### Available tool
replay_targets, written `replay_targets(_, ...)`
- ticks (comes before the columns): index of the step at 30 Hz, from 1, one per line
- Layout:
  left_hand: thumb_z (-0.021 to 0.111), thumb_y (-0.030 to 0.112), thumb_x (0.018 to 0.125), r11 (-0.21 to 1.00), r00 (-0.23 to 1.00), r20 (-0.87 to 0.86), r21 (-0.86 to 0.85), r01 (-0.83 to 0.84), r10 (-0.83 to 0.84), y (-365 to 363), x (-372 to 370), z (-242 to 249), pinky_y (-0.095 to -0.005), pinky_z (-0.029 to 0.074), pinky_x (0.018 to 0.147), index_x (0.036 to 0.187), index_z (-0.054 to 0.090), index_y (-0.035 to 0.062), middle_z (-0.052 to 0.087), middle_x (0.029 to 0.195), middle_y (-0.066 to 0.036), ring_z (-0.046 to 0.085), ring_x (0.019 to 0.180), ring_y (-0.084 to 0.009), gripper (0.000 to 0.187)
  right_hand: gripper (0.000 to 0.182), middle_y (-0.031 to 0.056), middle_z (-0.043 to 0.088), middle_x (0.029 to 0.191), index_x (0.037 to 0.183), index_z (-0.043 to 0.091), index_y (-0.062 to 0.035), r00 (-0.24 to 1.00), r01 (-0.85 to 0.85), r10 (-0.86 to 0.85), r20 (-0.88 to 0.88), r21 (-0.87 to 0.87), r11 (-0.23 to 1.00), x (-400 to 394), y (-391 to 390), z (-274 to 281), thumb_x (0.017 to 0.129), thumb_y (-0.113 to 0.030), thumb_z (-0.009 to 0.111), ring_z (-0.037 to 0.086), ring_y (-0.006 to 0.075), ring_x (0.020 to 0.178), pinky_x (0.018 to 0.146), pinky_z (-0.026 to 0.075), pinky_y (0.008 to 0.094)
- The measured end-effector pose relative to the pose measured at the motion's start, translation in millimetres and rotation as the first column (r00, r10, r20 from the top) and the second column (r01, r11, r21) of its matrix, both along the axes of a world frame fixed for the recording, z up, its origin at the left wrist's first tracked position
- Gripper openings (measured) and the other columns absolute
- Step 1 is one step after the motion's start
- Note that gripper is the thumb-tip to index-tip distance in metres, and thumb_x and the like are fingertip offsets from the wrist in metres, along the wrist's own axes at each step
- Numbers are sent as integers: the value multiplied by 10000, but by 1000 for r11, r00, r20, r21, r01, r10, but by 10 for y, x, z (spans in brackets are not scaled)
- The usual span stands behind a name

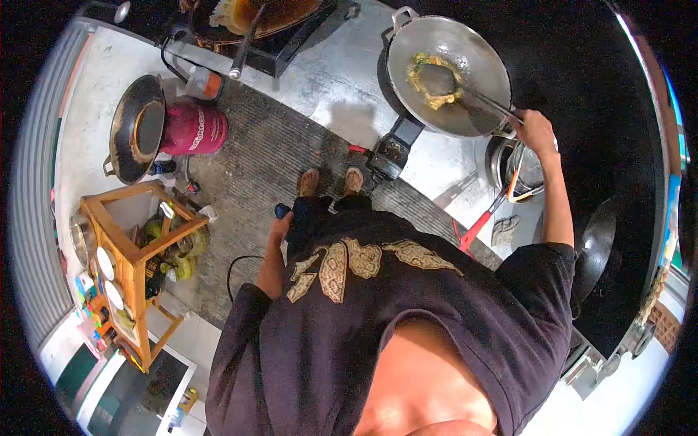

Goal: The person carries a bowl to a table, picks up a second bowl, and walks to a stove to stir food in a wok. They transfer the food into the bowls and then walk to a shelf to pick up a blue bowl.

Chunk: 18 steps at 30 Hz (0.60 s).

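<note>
My right hand [536, 132] is closed round the handle of a spatula [488, 102], whose dark blade lies on the food. That food [429, 81], a yellowish mix with bits of green, rests in the bottom of a large silver wok [480, 54]. Down at my side, my left hand [280, 227] is closed on a small dark blue object [281, 211]; its kind I cannot make out. Below my right forearm, a red-handled utensil [476, 229] leans by some round metal pots [502, 158].
A second pan [291, 18] with brown liquid and a utensil stands at the top. A black wok [138, 131] sits by a pink gas cylinder [193, 129]. At left is a wooden table [134, 254] with plates, green cylinders beneath. A dark box-shaped burner part [392, 156] juts near my feet.
</note>
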<state>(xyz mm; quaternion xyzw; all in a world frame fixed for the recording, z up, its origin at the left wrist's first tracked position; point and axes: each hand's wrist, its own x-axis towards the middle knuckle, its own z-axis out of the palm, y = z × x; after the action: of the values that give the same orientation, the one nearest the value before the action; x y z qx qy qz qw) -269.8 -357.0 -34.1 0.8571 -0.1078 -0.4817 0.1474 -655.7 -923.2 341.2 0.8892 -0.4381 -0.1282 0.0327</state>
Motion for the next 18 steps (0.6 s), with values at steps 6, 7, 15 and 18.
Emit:
replay_targets(6,618,460,662,947,963,-120,-185,-261,242,-59,-219,154,-380,420,681,924,596,-32,591,897,-159,568,826,-257,558,307,161,563,613,811,611,23,991,114,-120,57,91,989,-673,-535,24,791,-276,542,577,272,554,511,446,366)
replay_targets(7,620,453,663,946,950,-141,-129,-297,279,-57,-233,144,-380,420,688,945,594,-22,590,911,-159,566,836,-262,553,318,126,528,552,774,603,34,970,213,-228,81,166,963,-729,-562,58,796,-277,542,528,218,462,442,417,334)
replay_targets(15,605,490,668,941,948,-128,-139,-309,292,15,-417,199,-416,416,748,966,569,-85,575,939,-221,553,906,-289,649,441,18,429,414,689,595,-7,800,578,-511,-313,629,519,-341,-637,68,803,-424,506,374,88,316,305,266,224)
replay_targets(18,608,546,638,970,988,-63,206,-126,141,165,-410,113,-429,413,746,994,555,-98,572,945,-226,551,910,-280,738,448,-52,340,413,768,591,-51,790,495,-567,-233,788,366,-237,-409,-278,802,-484,485,303,58,322,306,223,210)
